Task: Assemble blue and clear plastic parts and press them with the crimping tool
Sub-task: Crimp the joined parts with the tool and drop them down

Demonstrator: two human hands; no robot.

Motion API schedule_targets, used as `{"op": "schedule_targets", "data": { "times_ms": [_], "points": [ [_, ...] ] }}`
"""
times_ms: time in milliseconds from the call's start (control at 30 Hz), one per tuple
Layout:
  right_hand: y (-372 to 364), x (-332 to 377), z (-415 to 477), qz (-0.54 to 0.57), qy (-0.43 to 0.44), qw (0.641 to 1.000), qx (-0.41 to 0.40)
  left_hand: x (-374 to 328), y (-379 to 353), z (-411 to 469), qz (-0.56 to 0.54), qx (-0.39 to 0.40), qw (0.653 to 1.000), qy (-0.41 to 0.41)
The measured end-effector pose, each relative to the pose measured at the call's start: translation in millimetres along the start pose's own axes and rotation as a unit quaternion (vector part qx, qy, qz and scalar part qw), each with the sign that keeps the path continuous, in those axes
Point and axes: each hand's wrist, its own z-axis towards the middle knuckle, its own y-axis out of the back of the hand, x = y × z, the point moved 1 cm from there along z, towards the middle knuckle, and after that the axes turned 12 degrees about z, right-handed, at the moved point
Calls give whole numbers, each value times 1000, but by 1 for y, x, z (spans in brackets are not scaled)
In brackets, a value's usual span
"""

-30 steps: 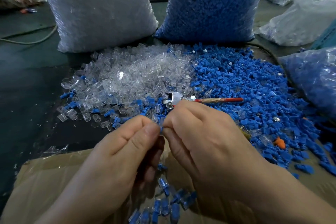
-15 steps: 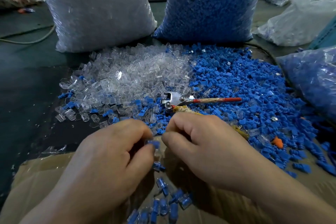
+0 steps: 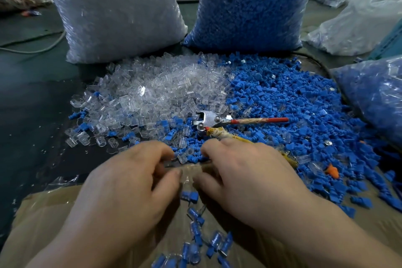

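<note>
Both hands are hovering low on the near side of the crimping tool (image 3: 208, 118), backs up, fingers curling in toward each other. The left hand (image 3: 130, 187) is drawing thumb and forefinger close together. The right hand (image 3: 245, 180) is doing much the same, its knuckles sitting just in front of the tool's cord-wrapped handle (image 3: 219, 135). The picture is smearing here, so I cannot tell whether either hand is pinching a part or closing on nothing.

One blue part (image 3: 189, 197) is lying on the brown cardboard (image 3: 43, 213) just below the two thumbs. Nearer still from the tool, a loose cluster of joined blue-and-clear pieces (image 3: 195, 243) is lying on the same cardboard.

The tool itself is resting on the heap, metal head pointing left, and nobody is gripping its red handle (image 3: 272, 119). The clear parts (image 3: 141, 93) are spreading left of and behind it, the blue parts (image 3: 293, 104) right of it. Two full bags, one clear (image 3: 113, 11) and one blue (image 3: 250, 6), are standing well behind it.

To my eye the person is working between pieces, fishing at the heap's near edge for the next pair. The next move is calling for one clear shell and one blue plug picked clean, lined up and pushed together. Then the tool is needing a hand for the squeeze.
</note>
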Motion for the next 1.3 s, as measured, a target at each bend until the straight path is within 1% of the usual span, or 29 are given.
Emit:
{"op": "schedule_targets", "data": {
  "times_ms": [33,133,267,400,467,533,667,800,867,933,967,1000,1067,1100,1133,1167,1200,1233,1267,1300],
  "points": [
    [-3,0,3,-20,-8,1000,-19,1,-3,2,20,-9,1000,13],
    [-10,-1,15,-64,-16,997,-50,-2,-12,9,79,0,997,10],
    [-15,-2,23,-64,10,997,-43,-6,-15,12,60,1,998,17],
    [-13,-5,23,-28,24,998,-56,-2,-17,12,32,-37,999,20],
    [-11,-5,23,-8,29,998,-62,-3,-17,10,18,-41,999,20],
    [-10,-6,21,17,33,997,-72,-3,-17,8,-11,-50,998,26],
    [-8,-12,19,71,24,994,-85,0,-17,4,-124,-88,985,78],
    [-6,-15,16,99,33,989,-104,-3,-15,3,-168,-77,979,83],
    [-4,-17,12,152,21,981,-116,-4,-16,1,-244,-66,961,108],
    [0,-18,10,258,-16,960,-108,-3,-17,-1,-305,-60,941,135],
    [1,-18,9,339,-39,936,-90,-2,-17,-1,-320,-56,935,141],
    [1,-17,9,435,-64,896,-65,-1,-18,-1,-334,-53,930,147],
    [1,-14,9,601,-102,792,-19,2,-20,0,-360,-46,918,158],
    [1,-12,9,657,-113,745,-6,4,-21,0,-373,-43,913,162],
    [1,-11,9,697,-121,707,2,5,-23,0,-390,-39,905,167],
    [1,-11,9,723,-126,679,5,5,-24,0,-418,-37,891,172],
    [2,-11,9,736,-128,665,7,5,-24,0,-449,-33,875,179],
    [0,-11,10,737,-128,664,9,6,-26,0,-478,-27,858,186],
    [1,-13,11,727,-124,676,4,6,-26,0,-500,-23,845,189],
    [2,-14,11,706,-120,698,-5,6,-27,1,-514,-20,837,189]
  ]
}}
